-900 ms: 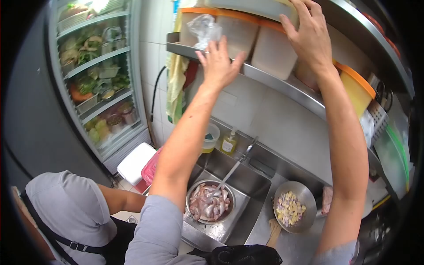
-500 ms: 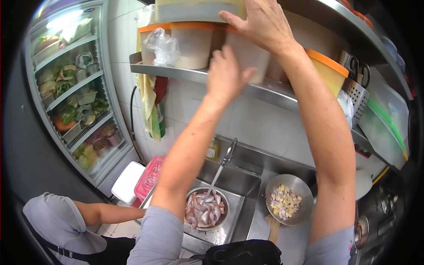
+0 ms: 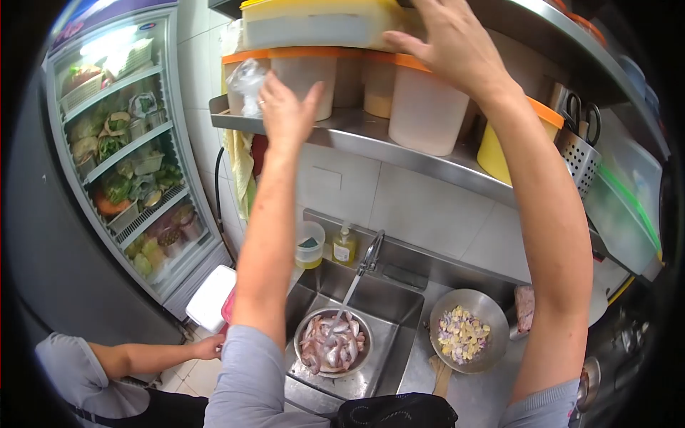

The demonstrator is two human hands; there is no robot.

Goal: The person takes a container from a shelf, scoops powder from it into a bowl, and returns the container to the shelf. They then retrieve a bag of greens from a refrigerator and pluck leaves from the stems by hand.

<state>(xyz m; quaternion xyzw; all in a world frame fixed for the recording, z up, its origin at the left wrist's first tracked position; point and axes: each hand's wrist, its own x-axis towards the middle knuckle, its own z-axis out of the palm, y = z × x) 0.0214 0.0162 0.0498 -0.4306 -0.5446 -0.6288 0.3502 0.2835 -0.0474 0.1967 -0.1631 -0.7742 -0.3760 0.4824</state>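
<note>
My left hand is raised at the steel shelf, its fingers apart beside a crumpled clear plastic bag and in front of an orange-lidded tub. Higher up, my right hand is spread, its thumb near the right end of a yellow-lidded container that lies on top of the tubs. Below my right hand stands a large whitish tub. Neither hand visibly holds anything.
Water runs from a faucet into a bowl of fish in the sink. To the right sits a pan of chopped pieces. A co-worker's arm reaches in at the lower left, near a glass-door fridge.
My left hand has moved left, from the middle tubs to the plastic bag. My right hand has shifted slightly right. The co-worker's hand has come into view, and the red tray is now mostly hidden.
</note>
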